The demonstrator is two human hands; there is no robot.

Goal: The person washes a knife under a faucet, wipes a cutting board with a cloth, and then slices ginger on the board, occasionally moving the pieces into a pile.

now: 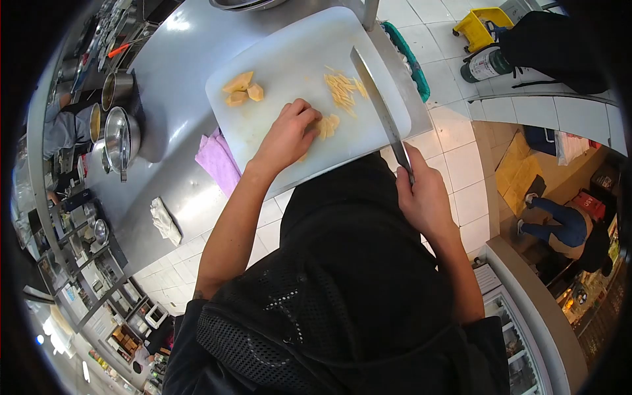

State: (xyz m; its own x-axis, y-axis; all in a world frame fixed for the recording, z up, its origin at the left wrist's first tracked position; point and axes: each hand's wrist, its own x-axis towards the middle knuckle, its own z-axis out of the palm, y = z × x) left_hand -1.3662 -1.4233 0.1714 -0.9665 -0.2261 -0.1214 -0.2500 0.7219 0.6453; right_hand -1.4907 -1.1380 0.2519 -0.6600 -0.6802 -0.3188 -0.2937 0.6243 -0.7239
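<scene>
On a white cutting board (263, 62) my left hand (289, 137) rests with bent fingers pressed together against a small stack of thin pale yellow slices (327, 126) that look like peeled ginger. My right hand (426, 194) grips the dark handle of a long kitchen knife (376, 91). Its blade lies along the right part of the board, apart from the slices. Between the stack and the blade is a pile of thin cut strips (341, 91). Several peeled yellow chunks (237, 83) sit at the board's left. My left fingertips are partly hidden.
The board lies on a steel counter (178, 85). A purple cloth (216, 160), a white cloth (164, 220) and metal bowls (120, 135) are to the left. A green-rimmed basket (408, 59) stands beyond the right edge. Another person (563, 227) bends down far right.
</scene>
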